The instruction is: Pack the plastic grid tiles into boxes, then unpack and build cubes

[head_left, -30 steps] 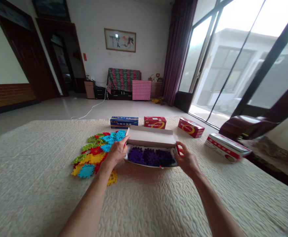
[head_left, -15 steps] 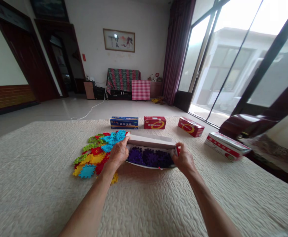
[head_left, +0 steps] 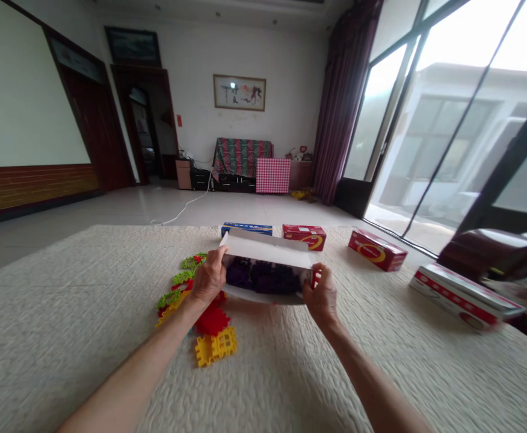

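An open white cardboard box (head_left: 263, 249) with a raised lid flap holds several purple interlocking toy pieces (head_left: 263, 276). My left hand (head_left: 208, 279) grips the box's left end, fingers curled round the edge. At the right end my right hand (head_left: 320, 294) grips the box beside a small red flap. The box appears lifted slightly off the cream quilted surface (head_left: 65, 313). A pile of green, red and yellow toy pieces (head_left: 200, 313) lies just left of and below my left hand, partly hidden by it.
A blue box (head_left: 246, 229) and two red boxes (head_left: 304, 236) (head_left: 377, 249) lie in a row behind the open box. A longer red-and-white box (head_left: 464, 296) rests at the right. Beyond the surface are tiled floor, a covered cabinet and tall windows.
The lid flap dropped toward the box, then rose again. Both hands now grip the ends and the box has come up and toward me. The camera tilted up and shifted.
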`<state>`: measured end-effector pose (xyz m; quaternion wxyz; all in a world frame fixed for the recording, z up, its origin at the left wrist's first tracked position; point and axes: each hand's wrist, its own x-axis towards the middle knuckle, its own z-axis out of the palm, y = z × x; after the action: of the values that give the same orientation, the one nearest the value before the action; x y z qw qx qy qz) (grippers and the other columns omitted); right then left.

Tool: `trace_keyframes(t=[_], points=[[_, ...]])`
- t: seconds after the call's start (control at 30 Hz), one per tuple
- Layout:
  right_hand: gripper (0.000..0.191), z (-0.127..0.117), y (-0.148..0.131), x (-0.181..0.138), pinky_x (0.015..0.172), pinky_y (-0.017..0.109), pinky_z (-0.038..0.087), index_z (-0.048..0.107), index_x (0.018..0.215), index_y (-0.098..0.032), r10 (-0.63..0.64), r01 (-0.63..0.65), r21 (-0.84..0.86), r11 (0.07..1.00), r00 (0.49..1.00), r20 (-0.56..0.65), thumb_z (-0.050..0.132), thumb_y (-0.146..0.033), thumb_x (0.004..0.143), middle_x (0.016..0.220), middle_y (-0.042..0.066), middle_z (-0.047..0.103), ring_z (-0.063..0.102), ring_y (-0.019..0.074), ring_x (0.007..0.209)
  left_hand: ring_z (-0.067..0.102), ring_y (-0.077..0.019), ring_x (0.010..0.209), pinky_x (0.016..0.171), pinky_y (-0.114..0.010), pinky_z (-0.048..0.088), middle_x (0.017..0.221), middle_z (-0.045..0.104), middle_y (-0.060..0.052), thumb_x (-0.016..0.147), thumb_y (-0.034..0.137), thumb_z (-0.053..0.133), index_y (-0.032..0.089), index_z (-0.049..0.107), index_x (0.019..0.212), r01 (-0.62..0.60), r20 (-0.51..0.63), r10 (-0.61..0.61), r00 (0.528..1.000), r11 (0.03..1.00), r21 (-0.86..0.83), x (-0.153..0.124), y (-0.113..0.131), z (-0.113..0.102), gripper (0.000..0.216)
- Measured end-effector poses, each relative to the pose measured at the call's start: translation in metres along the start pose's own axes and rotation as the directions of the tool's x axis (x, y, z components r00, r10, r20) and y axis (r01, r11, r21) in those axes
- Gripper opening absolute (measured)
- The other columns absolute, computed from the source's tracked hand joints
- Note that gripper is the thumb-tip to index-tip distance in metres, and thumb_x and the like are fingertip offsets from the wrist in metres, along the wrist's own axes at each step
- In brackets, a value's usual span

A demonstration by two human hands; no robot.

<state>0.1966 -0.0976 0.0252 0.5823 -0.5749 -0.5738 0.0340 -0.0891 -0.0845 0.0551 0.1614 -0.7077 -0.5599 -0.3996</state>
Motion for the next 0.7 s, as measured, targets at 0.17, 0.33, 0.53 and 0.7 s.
trace_keyframes(t=[0.17, 0.33, 0.53, 0.7], points=[[0.032, 0.051, 0.001, 0.003, 0.068, 0.035, 0.049, 0.048, 0.102, -0.022, 0.057, -0.055, 0.103, 0.993, 0.998, -0.019, 0.05, -0.025, 0.071, 0.083, 0.004, 0.06, 0.061, 0.021, 0.075, 0.064, -0.021, 0.106, 0.087, -0.03, 0.053, 0.113, 0.065, -0.012, 0.084, 0.002, 0.039, 0.015, 0.051, 0.123, -0.118, -0.134, 0.122, 0.983, 0.992, 0.034, 0.0, -0.044, 0.009, 0.043], [0.029, 0.087, 0.001, 0.005, 0.069, 0.035, 0.05, 0.047, 0.101, -0.021, 0.052, -0.043, 0.168, 0.985, 0.997, -0.05, 0.053, -0.028, 0.074, 0.087, 0.005, 0.058, 0.059, 0.0196, 0.075, 0.064, -0.0207, 0.108, 0.083, -0.028, 0.056, 0.116, 0.063, -0.012, 0.084, 0.005, 0.043, 0.017, 0.05, 0.123, -0.145, -0.223, 0.166, 0.961, 0.984, 0.105, 0.004, -0.073, 0.008, 0.041], [0.026, 0.117, 0.002, 0.008, 0.07, 0.035, 0.05, 0.046, 0.1, -0.022, 0.045, -0.033, 0.224, 0.974, 0.998, -0.047, 0.053, -0.027, 0.076, 0.087, 0.003, 0.055, 0.056, 0.018, 0.074, 0.064, -0.0212, 0.109, 0.084, -0.029, 0.056, 0.116, 0.064, -0.013, 0.084, 0.006, 0.044, 0.016, 0.052, 0.122, -0.131, -0.249, 0.16, 0.955, 0.983, 0.132, 0.009, -0.094, 0.011, 0.04], [0.026, 0.123, -0.006, 0.017, 0.069, 0.034, 0.051, 0.044, 0.098, -0.023, 0.042, -0.031, 0.247, 0.968, 0.998, -0.037, 0.054, -0.026, 0.075, 0.088, 0.003, 0.054, 0.055, 0.0171, 0.075, 0.064, -0.0207, 0.109, 0.083, -0.028, 0.056, 0.117, 0.063, -0.013, 0.085, 0.008, 0.045, 0.017, 0.052, 0.121, -0.118, -0.256, 0.151, 0.955, 0.983, 0.14, 0.014, -0.101, 0.01, 0.039]])
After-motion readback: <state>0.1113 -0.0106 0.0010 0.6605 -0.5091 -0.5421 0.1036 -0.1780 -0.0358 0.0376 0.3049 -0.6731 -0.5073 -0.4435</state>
